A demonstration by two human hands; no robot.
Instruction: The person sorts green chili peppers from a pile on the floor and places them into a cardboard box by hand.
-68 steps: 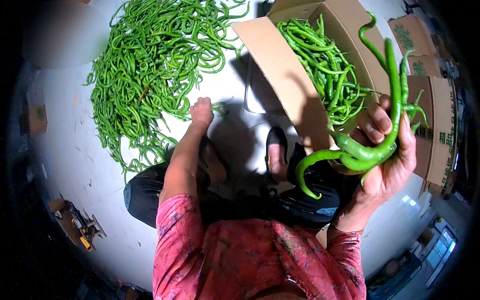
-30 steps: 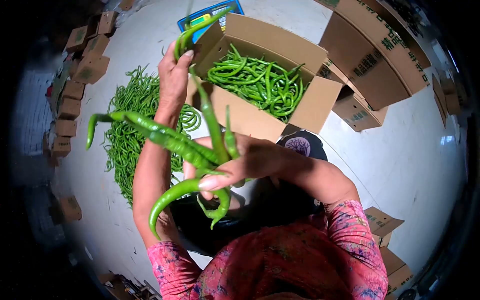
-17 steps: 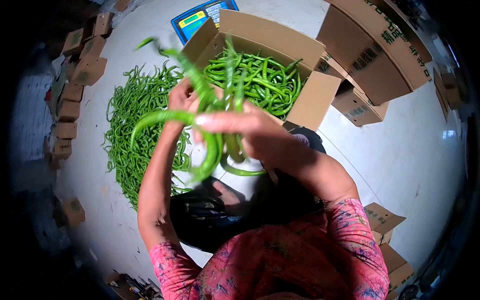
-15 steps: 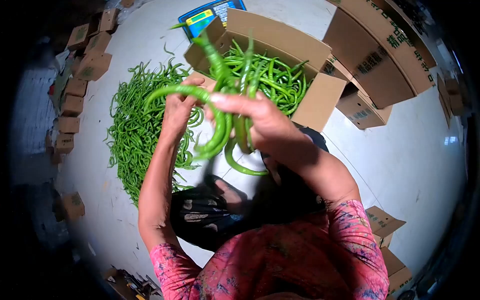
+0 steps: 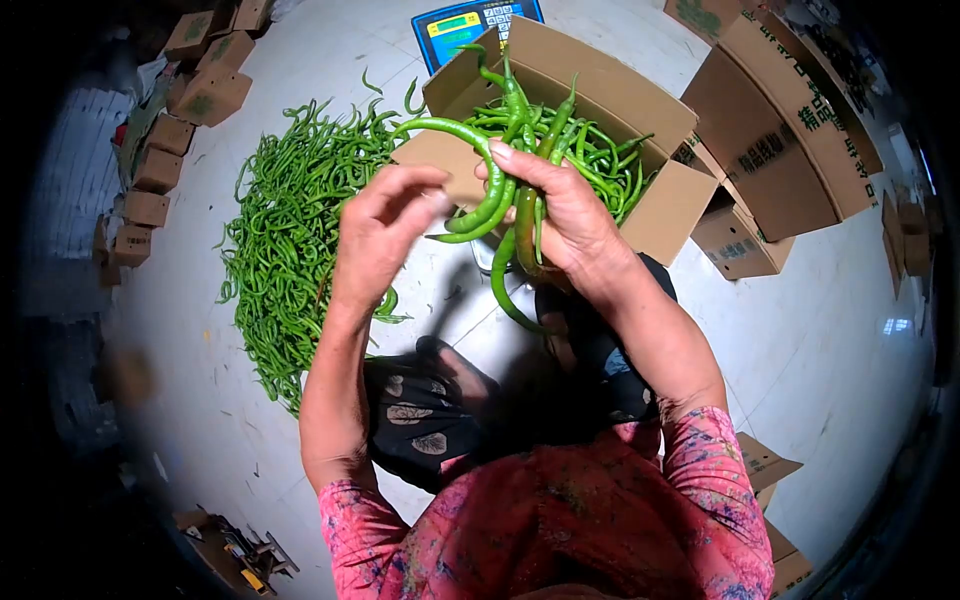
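While right grip (image 5: 570,210) clasps green peppers (image 5: 494,188) | left grip (image 5: 382,232) hovers beside them

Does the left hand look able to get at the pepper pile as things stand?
Probably yes: the left hand appears empty, and nothing visible blocks its way down to the pepper pile.

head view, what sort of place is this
Probably a packing or storage room for produce: a heap of green peppers lies on the floor, an open cardboard box holds more, and what looks like a scale sits behind it.
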